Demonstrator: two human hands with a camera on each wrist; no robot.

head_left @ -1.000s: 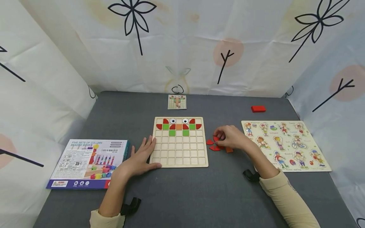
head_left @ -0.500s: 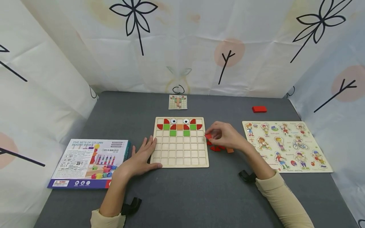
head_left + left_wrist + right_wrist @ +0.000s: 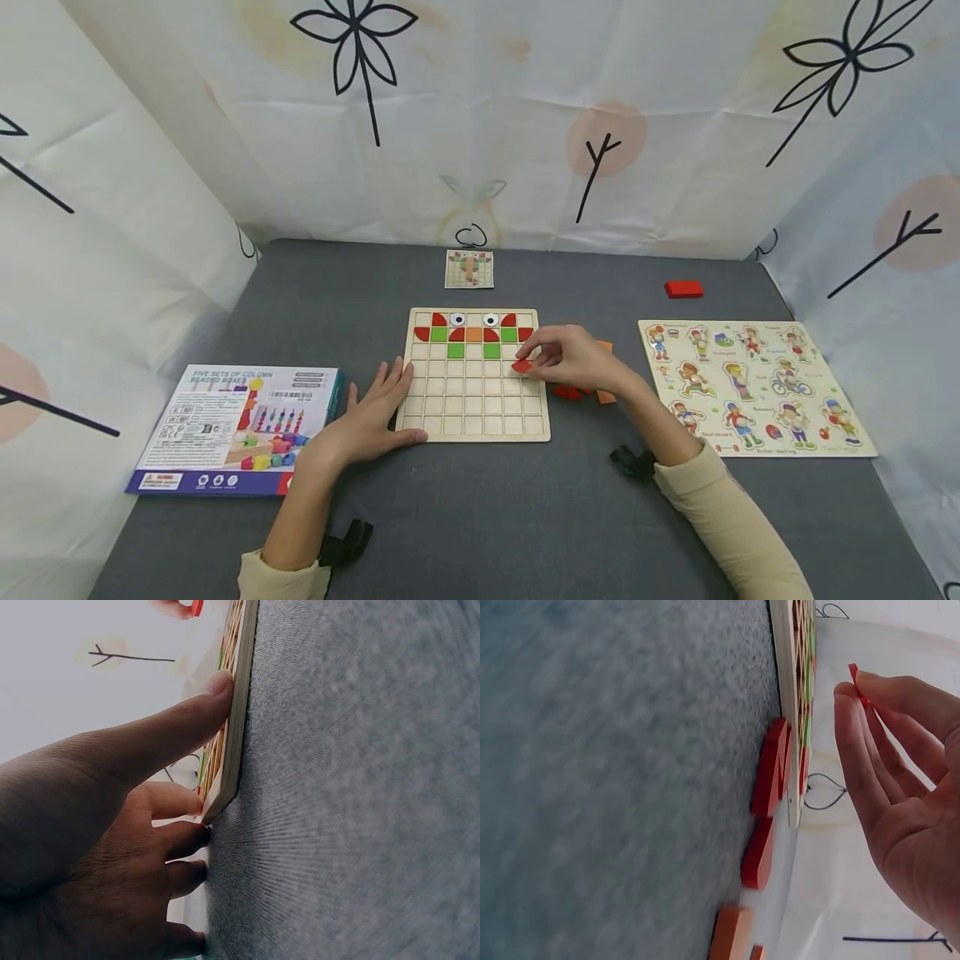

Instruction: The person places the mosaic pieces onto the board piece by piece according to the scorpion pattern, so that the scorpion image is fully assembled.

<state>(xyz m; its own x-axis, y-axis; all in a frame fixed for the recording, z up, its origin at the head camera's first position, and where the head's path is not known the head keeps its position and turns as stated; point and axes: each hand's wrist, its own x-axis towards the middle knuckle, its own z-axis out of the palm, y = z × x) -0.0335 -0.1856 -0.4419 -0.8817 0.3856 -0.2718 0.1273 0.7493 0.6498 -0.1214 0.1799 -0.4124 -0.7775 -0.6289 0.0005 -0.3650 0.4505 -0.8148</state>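
Observation:
A wooden grid board [image 3: 472,406] lies at the middle of the table, with red, green, orange and eye tiles set in its upper rows. My left hand [image 3: 366,419] lies spread at the board's left side, thumb on its front corner and fingertips along the left edge. Between thumb and fingertips my right hand [image 3: 567,357] pinches a red tile [image 3: 521,366] with a curved side, above the board's right part. In the right wrist view the red tile [image 3: 854,673] shows edge-on, raised over the board. Several red tiles [image 3: 568,392] lie beside the board, partly under the right hand.
Orange squares [image 3: 606,397] lie near the red tiles. A small pattern card [image 3: 469,269] is behind the board, and a red block [image 3: 684,289] at the back right. A picture puzzle board [image 3: 757,387] lies right; a beaded-boxes carton [image 3: 232,429] lies left.
My right hand has picked a red tile from the pile and carried it left over the board's right side. The left hand has stayed at the board's left edge.

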